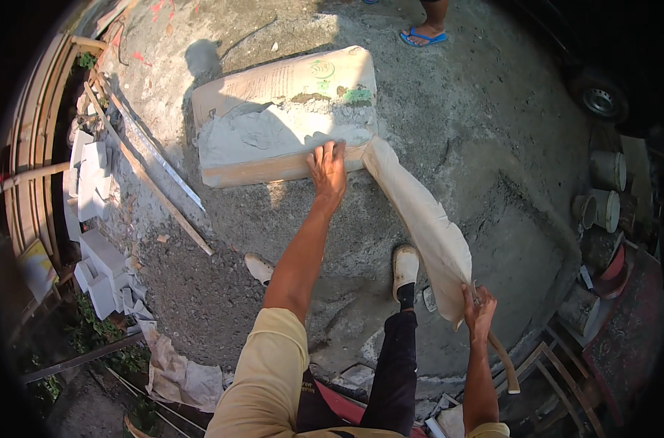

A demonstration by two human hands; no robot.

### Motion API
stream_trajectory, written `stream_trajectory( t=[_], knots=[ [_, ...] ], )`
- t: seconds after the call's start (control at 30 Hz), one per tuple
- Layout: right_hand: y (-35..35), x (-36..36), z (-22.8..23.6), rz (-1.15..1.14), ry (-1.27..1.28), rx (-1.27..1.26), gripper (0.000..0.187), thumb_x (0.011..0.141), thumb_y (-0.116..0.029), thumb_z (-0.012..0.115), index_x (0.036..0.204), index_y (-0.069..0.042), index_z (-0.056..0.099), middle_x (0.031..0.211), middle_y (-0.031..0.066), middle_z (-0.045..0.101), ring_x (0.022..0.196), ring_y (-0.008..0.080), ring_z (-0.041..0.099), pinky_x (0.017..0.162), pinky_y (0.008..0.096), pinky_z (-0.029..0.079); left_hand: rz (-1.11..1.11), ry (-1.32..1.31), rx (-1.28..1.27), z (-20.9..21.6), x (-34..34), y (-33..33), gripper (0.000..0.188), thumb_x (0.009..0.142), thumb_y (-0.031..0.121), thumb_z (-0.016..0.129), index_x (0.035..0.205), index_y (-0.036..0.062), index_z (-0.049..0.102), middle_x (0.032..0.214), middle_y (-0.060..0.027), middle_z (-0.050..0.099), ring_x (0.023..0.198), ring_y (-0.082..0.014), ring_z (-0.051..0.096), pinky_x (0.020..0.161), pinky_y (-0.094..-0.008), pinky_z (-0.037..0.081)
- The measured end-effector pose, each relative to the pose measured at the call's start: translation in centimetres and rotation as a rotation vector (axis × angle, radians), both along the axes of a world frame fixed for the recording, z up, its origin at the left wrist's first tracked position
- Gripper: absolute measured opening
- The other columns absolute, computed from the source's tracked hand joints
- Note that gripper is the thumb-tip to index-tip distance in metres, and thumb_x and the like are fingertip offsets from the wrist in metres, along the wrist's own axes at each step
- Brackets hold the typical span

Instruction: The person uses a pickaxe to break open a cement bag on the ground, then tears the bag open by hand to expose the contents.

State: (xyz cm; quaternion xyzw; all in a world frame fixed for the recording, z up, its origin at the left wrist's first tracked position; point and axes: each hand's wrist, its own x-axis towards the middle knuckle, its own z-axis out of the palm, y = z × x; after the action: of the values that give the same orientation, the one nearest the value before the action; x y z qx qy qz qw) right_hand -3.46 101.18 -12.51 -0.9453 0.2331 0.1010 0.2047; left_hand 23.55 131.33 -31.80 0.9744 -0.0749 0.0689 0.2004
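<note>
A large paper cement bag point(266, 80) lies on its broad side on the concrete, its upper face torn away to bare grey cement powder point(266, 131). My left hand point(328, 171) rests at the bag's near edge, fingers curled over it. From the bag's right corner a long torn strip of paper point(427, 226) runs toward me. My right hand point(479, 310) is closed round the strip's end. Out below that hand sticks a curved wooden handle point(504, 361); the rest of this tool is hidden.
At left lie a wooden stick point(153, 182), a metal straightedge point(157, 157) and broken white blocks point(102, 266). Buckets point(606, 208) and a wheel point(601, 95) stand at right. Another person's foot in a blue flip-flop point(423, 36) is at the top. Wet grey mix point(493, 270) covers the ground at right.
</note>
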Motion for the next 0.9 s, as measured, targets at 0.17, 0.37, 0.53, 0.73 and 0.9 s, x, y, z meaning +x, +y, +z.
stream_trajectory(
  t=[0.17, 0.37, 0.53, 0.73, 0.9],
  knots=[
    [1.1, -0.3, -0.9, -0.065, -0.029, 0.028, 0.040, 0.082, -0.027, 0.066, 0.067, 0.008, 0.055, 0.059, 0.0182, 0.049, 0.051, 0.0321, 0.046, 0.052, 0.0413, 0.036, -0.069, -0.099, 0.021, -0.6, 0.5, 2.5, 0.031, 0.075, 0.007, 0.060, 0.105, 0.0119, 0.065, 0.108, -0.0028, 0.052, 0.099, -0.0227, 0.047, 0.087, -0.0418, 0.034],
    [-1.5, 1.0, -3.8, -0.261, 0.200, -0.064, 0.034, 0.079, -0.029, 0.069, 0.080, 0.004, 0.060, 0.072, 0.0178, 0.057, 0.066, 0.0308, 0.054, 0.062, 0.0398, 0.041, -0.074, -0.078, -0.050, -0.6, 0.7, 2.0, 0.022, 0.075, 0.006, 0.059, 0.096, 0.0094, 0.067, 0.106, -0.0035, 0.053, 0.100, -0.0229, 0.047, 0.088, -0.0419, 0.033],
    [-0.1, 7.8, -8.1, -0.150, -0.008, -0.440, 0.047, 0.077, -0.025, 0.071, 0.117, -0.008, 0.052, 0.114, 0.0125, 0.054, 0.112, 0.0308, 0.046, 0.093, 0.0454, 0.033, -0.043, -0.041, -0.102, -1.0, 0.2, 2.0, 0.015, 0.078, 0.006, 0.054, 0.089, 0.0077, 0.064, 0.098, -0.0030, 0.053, 0.099, -0.0216, 0.046, 0.089, -0.0427, 0.032],
    [13.2, 22.5, -13.8, 0.303, -0.463, 0.354, 0.018, 0.085, -0.010, 0.057, 0.097, 0.002, 0.061, 0.099, 0.0191, 0.061, 0.092, 0.0360, 0.058, 0.082, 0.0388, 0.045, -0.122, -0.042, -0.015, 0.6, 0.7, 2.9, 0.016, 0.077, 0.005, 0.055, 0.090, 0.0037, 0.063, 0.095, -0.0118, 0.058, 0.097, -0.0266, 0.048, 0.088, -0.0442, 0.033],
    [18.3, 28.7, -18.6, 0.320, -0.498, 0.524, 0.013, 0.081, -0.005, 0.060, 0.092, 0.000, 0.064, 0.094, 0.0171, 0.060, 0.087, 0.0344, 0.059, 0.076, 0.0369, 0.046, -0.143, -0.015, -0.056, 0.2, 1.6, 3.7, 0.017, 0.076, 0.006, 0.058, 0.091, 0.0036, 0.065, 0.098, -0.0161, 0.061, 0.092, -0.0295, 0.050, 0.082, -0.0442, 0.033]
  ],
)
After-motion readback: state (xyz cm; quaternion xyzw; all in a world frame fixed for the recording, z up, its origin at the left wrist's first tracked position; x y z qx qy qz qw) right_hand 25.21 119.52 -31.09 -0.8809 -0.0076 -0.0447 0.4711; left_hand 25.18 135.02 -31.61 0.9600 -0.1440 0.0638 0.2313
